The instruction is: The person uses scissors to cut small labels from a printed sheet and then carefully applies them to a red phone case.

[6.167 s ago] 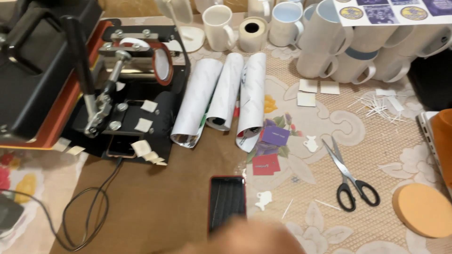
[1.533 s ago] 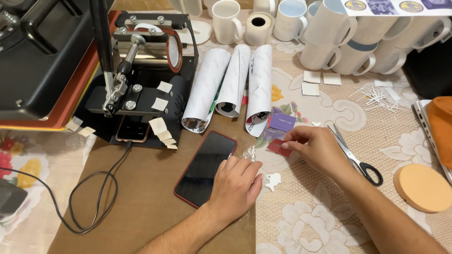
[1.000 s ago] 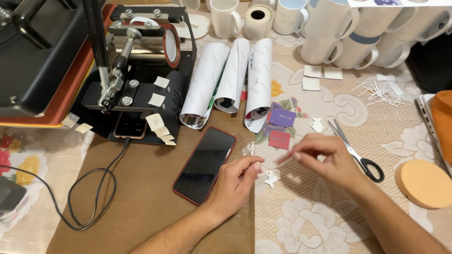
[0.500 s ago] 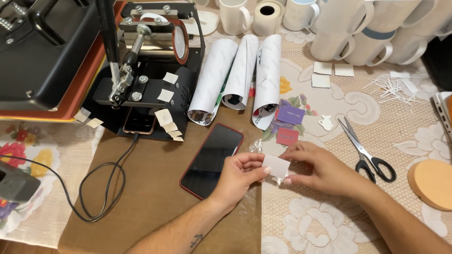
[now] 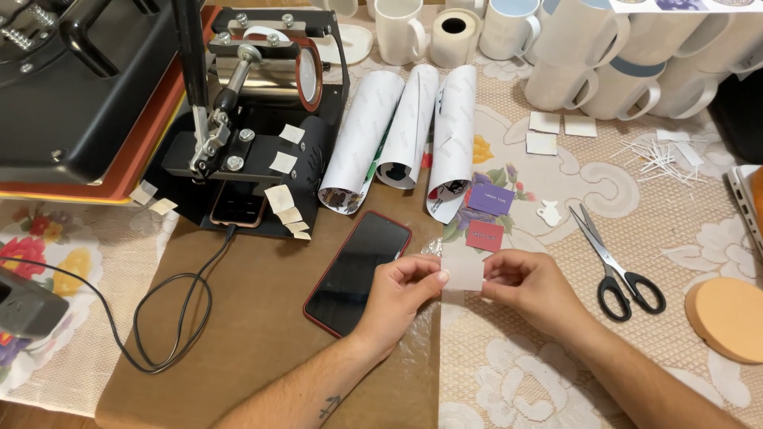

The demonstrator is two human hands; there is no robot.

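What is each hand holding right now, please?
Left hand: pinching the small white paper piece by its left edge.
Right hand: pinching the same piece by its right edge.

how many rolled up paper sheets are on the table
3, side by side above the phone: left roll, middle roll, right roll. None looks hidden.

Home craft workshop for printing mugs, mug heat press [image 5: 254,87] at the table's far left, blank white mugs [image 5: 588,63] along its far edge, lace tablecloth [image 5: 556,373]
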